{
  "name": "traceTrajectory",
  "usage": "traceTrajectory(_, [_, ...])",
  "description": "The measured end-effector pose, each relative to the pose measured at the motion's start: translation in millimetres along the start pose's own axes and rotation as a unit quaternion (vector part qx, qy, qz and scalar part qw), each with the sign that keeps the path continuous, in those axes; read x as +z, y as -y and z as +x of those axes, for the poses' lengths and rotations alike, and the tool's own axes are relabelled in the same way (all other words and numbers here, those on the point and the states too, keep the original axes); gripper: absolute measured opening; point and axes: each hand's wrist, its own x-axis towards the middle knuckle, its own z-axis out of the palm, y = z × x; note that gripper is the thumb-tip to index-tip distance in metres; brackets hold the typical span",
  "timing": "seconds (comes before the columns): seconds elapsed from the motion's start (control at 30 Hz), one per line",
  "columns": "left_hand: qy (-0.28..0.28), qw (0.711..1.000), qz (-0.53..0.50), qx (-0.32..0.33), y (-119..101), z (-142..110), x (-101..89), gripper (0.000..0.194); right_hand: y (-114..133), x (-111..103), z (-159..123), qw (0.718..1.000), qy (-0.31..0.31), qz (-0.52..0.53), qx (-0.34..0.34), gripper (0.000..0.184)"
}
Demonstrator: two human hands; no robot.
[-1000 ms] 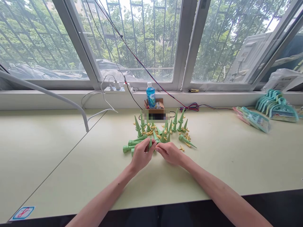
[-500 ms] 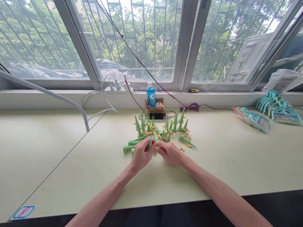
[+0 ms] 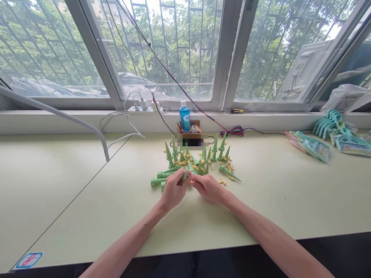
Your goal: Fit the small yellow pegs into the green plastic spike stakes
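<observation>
My left hand point(image 3: 174, 188) is closed around a green plant watering spike point(image 3: 184, 176), whose tapered end shows between thumb and fingers. Right beside it, my right hand point(image 3: 208, 187) pinches at the same spot, its fingertips meeting those of the left. A bit of yellow shows there, seemingly a small yellow valve point(image 3: 192, 180), mostly hidden by the fingers. Just beyond the hands, several green spikes point(image 3: 214, 148) stand point up on their caps. Other green spikes point(image 3: 165, 175) lie on their sides at the left, and one spike point(image 3: 230, 173) lies at the right. Loose yellow valves point(image 3: 228, 168) are scattered among them.
Behind the spikes stands a small cardboard box point(image 3: 197, 135) with a blue bottle point(image 3: 185, 117). A bundled red and blue cable point(image 3: 233, 131) lies near the sill. Wrapped hangers point(image 3: 330, 125) and small brush sets point(image 3: 311, 146) are at the right. A grey tube point(image 3: 84, 121) arches over the left.
The spike in my left hand has tilted slightly, and my fingers have shifted a little. Both hands stay together in the same place.
</observation>
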Motion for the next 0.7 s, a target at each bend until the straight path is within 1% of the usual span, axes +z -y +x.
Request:
traceTrajectory(0.13, [0.001, 1.0, 0.009, -0.005, -2.1, 0.8, -0.9, 0.024, 0.0, 0.4, 0.2, 1.0, 0.003, -0.001, -0.001, 0.027])
traceTrajectory(0.27, [0.002, 1.0, 0.009, -0.004, -2.6, 1.0, -1.5, 0.028, -1.4, 1.1, 0.3, 1.0, 0.005, -0.004, 0.001, 0.027])
traceTrajectory(0.43, [0.015, 1.0, 0.011, 0.003, -0.8, 0.4, -2.3, 0.026, -1.9, 2.0, -0.7, 1.0, 0.009, -0.007, -0.006, 0.026])
traceTrajectory(0.7, [0.03, 1.0, 0.007, -0.005, -1.7, 0.5, -3.7, 0.034, -1.8, 2.8, -1.0, 1.0, 0.013, -0.01, -0.018, 0.025])
